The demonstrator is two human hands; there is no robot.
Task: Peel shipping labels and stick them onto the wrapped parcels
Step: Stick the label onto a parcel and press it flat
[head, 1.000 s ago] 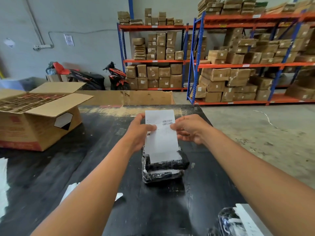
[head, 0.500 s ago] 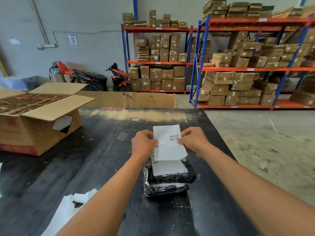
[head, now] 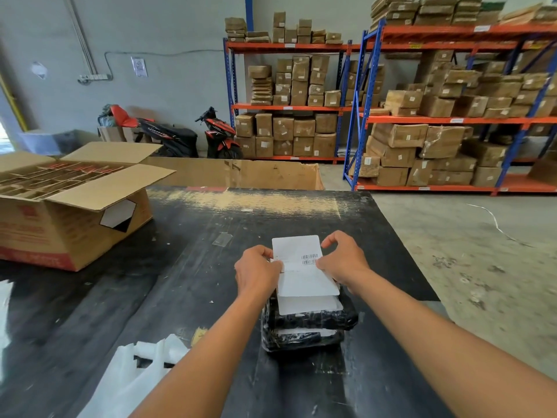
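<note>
step: label (head: 304, 282) looked mid-peel over the parcel (head: 316, 320) | your left hand (head: 257, 274) and right hand (head: 343, 260) each pinched it | next: prob needs squaring up

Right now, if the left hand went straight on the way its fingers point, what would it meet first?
The left hand pinches the label; going on across it, it would probably meet the right hand at the other edge.

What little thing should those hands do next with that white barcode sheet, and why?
Probably peel the label off its backing: the left hand and right hand pinch its side edges, holding it just above the stacked black parcels, not pressed down.
</note>
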